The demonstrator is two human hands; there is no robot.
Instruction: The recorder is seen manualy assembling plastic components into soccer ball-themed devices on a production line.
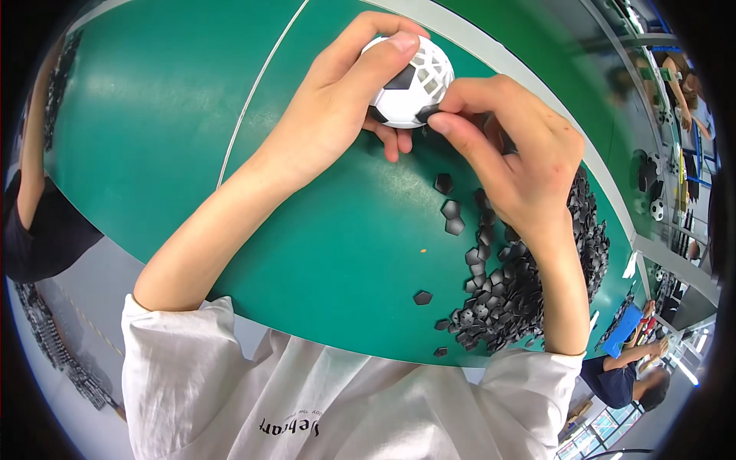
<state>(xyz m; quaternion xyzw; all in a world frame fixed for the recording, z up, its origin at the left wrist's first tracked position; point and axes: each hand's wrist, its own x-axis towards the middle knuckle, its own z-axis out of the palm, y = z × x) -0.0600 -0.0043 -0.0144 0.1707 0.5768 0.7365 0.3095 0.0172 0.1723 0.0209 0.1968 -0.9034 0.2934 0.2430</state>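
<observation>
A small white toy football (405, 102) with black pentagon patches is gripped in my left hand (337, 84), the thumb across its top and the fingers curled behind and beneath it. White open latticework with gaps shows on the ball's upper right side. The thumb and forefinger of my right hand (529, 146) pinch together at the ball's lower right, on a black pentagon piece (427, 113) that touches the ball's surface. My right hand's other fingers are curled in and partly hidden.
A big heap of black pentagon pieces (506, 299) lies on the green table (330, 253), partly under my right forearm. Several loose pentagons (452, 208) trail toward the ball. A pale rail (521, 65) runs along the far edge. Other people sit at left and right.
</observation>
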